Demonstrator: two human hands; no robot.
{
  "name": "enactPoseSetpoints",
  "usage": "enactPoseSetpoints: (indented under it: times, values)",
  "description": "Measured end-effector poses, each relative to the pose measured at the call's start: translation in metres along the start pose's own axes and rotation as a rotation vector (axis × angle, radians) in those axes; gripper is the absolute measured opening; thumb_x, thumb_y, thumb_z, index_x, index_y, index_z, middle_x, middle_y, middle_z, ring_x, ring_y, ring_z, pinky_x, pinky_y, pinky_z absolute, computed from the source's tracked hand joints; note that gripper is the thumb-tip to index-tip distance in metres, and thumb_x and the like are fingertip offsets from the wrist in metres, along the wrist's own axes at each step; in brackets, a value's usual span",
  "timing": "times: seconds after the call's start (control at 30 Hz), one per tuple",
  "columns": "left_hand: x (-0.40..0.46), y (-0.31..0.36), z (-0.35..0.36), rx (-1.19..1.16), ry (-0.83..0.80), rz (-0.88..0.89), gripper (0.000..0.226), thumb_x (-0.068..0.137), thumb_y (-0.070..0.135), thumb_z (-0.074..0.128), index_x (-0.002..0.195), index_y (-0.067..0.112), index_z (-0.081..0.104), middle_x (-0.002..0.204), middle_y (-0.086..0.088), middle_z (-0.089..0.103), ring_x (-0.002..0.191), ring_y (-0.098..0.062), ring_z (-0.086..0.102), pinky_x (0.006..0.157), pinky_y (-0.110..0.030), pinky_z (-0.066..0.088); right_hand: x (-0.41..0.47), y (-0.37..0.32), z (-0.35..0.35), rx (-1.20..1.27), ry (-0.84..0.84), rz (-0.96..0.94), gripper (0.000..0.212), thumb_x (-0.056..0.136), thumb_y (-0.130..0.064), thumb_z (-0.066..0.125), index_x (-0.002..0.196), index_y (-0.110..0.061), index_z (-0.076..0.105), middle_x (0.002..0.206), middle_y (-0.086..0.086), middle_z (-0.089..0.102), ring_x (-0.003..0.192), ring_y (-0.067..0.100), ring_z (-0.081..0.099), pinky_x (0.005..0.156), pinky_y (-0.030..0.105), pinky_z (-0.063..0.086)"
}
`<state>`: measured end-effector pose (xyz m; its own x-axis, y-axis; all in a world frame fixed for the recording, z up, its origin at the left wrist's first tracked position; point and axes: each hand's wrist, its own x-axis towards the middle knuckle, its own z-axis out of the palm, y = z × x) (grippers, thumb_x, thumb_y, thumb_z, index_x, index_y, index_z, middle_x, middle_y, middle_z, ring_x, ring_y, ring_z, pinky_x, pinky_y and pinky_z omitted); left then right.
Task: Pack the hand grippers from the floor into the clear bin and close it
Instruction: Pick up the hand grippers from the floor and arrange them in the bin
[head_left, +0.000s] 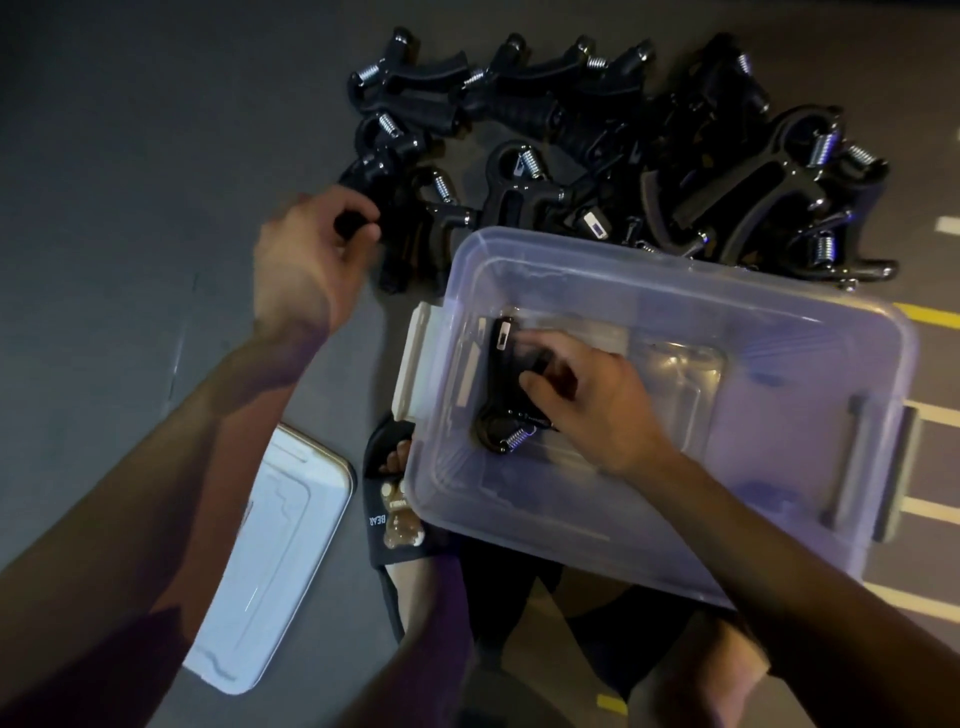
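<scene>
Reaching into the clear bin (675, 291), our right hand (597, 405) grasps a hand gripper (501, 410) near its left wall. Beyond the bin, our left hand (311, 260) pinches another gripper's handle (347, 224) at the pile (649, 145). Left of the bin lies the white lid (270, 561).

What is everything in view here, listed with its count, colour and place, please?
hand grippers on the floor: a pile, too tangled to count, black with silver springs, beyond the bin
hand gripper in the bin: one, black, at the bin's left end
clear bin: one, open, on the floor
lid: one, white, on the floor left of the bin
slipper: one, black, beside the bin
left hand: grips a black handle at the pile's edge
right hand: holds the gripper in the bin
</scene>
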<state>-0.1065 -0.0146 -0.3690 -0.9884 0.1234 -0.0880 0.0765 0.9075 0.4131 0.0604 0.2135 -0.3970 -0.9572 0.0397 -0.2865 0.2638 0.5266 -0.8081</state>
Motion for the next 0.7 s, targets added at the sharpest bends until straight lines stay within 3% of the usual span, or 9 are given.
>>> enactPoseSetpoints:
  times: [0.07, 0.13, 0.27, 0.37, 0.47, 0.6, 0.7]
  values:
    - [-0.011, -0.002, -0.016, -0.04, 0.074, 0.035, 0.019, 0.093, 0.031, 0.063, 0.111, 0.028, 0.071, 0.107, -0.002, 0.073, 0.092, -0.02, 0.067, 0.084, -0.023, 0.043, -0.009, -0.006, -0.003, 0.049, 0.021, -0.006, 0.035, 0.093, -0.019, 0.067, 0.127, -0.027, 0.063, 0.071, -0.012, 0.062, 0.072, -0.001, 0.06, 0.068, 0.002, 0.037]
    - [-0.025, -0.002, -0.033, -0.069, 0.152, 0.086, 0.022, 0.094, 0.035, 0.06, 0.112, 0.025, 0.07, 0.105, -0.004, 0.072, 0.095, -0.025, 0.067, 0.087, -0.033, 0.05, -0.019, -0.012, -0.007, 0.062, 0.049, -0.02, 0.034, 0.094, -0.022, 0.065, 0.126, -0.033, 0.062, 0.07, -0.002, 0.062, 0.069, 0.008, 0.06, 0.066, 0.011, 0.041]
    - [-0.063, 0.019, -0.07, -0.121, 0.314, 0.297, 0.021, 0.103, 0.041, 0.057, 0.117, 0.028, 0.068, 0.102, 0.009, 0.059, 0.097, -0.027, 0.058, 0.091, -0.043, 0.047, -0.038, -0.024, -0.015, 0.156, 0.143, -0.036, 0.031, 0.095, -0.021, 0.063, 0.123, -0.035, 0.063, 0.071, -0.008, 0.061, 0.061, 0.008, 0.056, 0.062, 0.018, 0.043]
    - [-0.083, 0.032, -0.092, -0.187, 0.331, 0.425, 0.014, 0.105, 0.047, 0.053, 0.118, 0.047, 0.056, 0.106, 0.016, 0.057, 0.108, -0.034, 0.058, 0.097, -0.055, 0.045, -0.048, -0.035, -0.026, 0.308, 0.266, -0.032, 0.026, 0.096, -0.02, 0.061, 0.117, -0.034, 0.064, 0.075, -0.01, 0.061, 0.061, 0.012, 0.06, 0.064, 0.031, 0.051]
    - [-0.092, 0.041, -0.104, -0.356, 0.285, 0.53, 0.015, 0.108, 0.038, 0.053, 0.122, 0.042, 0.053, 0.116, -0.003, 0.062, 0.114, -0.032, 0.059, 0.102, -0.053, 0.045, -0.056, -0.046, -0.039, 0.392, 0.369, -0.051, 0.022, 0.097, -0.018, 0.056, 0.115, -0.028, 0.065, 0.083, -0.003, 0.065, 0.07, 0.025, 0.065, 0.069, 0.046, 0.056]
    - [-0.102, 0.057, -0.096, -0.52, 0.068, 0.52, 0.022, 0.108, 0.024, 0.054, 0.122, 0.009, 0.061, 0.104, -0.005, 0.059, 0.092, -0.006, 0.056, 0.083, -0.025, 0.043, -0.064, -0.055, -0.052, 0.459, 0.431, -0.082, 0.019, 0.101, -0.019, 0.055, 0.116, -0.014, 0.066, 0.097, 0.012, 0.07, 0.088, 0.028, 0.068, 0.077, 0.034, 0.057]
    - [-0.108, 0.064, -0.076, -0.567, -0.158, 0.484, 0.018, 0.103, 0.017, 0.06, 0.119, 0.009, 0.063, 0.095, 0.0, 0.06, 0.076, -0.007, 0.06, 0.074, -0.023, 0.048, -0.067, -0.058, -0.053, 0.452, 0.369, -0.132, 0.021, 0.101, -0.022, 0.056, 0.116, -0.013, 0.068, 0.101, 0.015, 0.071, 0.093, 0.024, 0.068, 0.078, 0.035, 0.054]
